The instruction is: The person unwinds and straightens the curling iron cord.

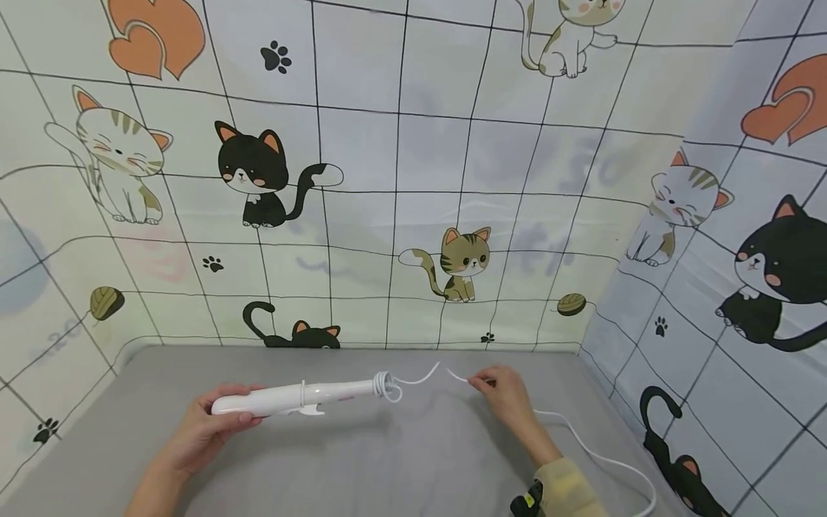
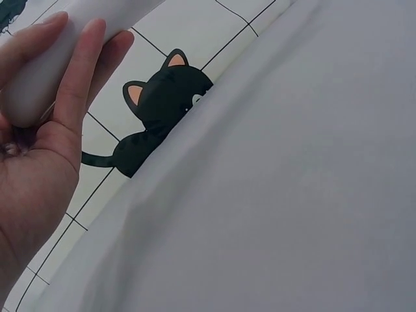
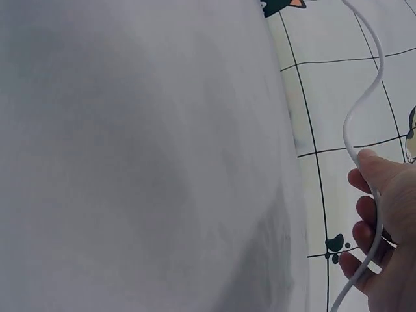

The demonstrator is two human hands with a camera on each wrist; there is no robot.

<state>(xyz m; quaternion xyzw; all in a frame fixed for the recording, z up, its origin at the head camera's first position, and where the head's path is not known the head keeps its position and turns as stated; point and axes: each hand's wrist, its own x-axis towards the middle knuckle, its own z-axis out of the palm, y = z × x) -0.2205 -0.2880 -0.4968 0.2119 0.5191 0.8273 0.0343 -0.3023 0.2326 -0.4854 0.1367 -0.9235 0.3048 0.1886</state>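
A white curling iron (image 1: 278, 400) is held in my left hand (image 1: 200, 434) by its thick, rounded end, thumb on the near side. It lies roughly level above the grey surface, with a small lever on its underside. Loops of white cord (image 1: 382, 384) are wound around its thin right end. From there the cord runs right to my right hand (image 1: 507, 398), which pinches it between thumb and fingers. In the right wrist view the cord (image 3: 380, 65) passes through the right hand (image 3: 396, 221). The left wrist view has the left hand (image 2: 39, 175) around the iron (image 2: 32, 94).
A grey cloth-covered surface (image 1: 362, 467) spreads beneath both hands. Cat-printed, gridded fabric walls (image 1: 362, 151) stand behind and at both sides. The free cord (image 1: 604, 456) curves away to the right past a yellow sleeve (image 1: 568, 488) and a black wrist device (image 1: 526, 500).
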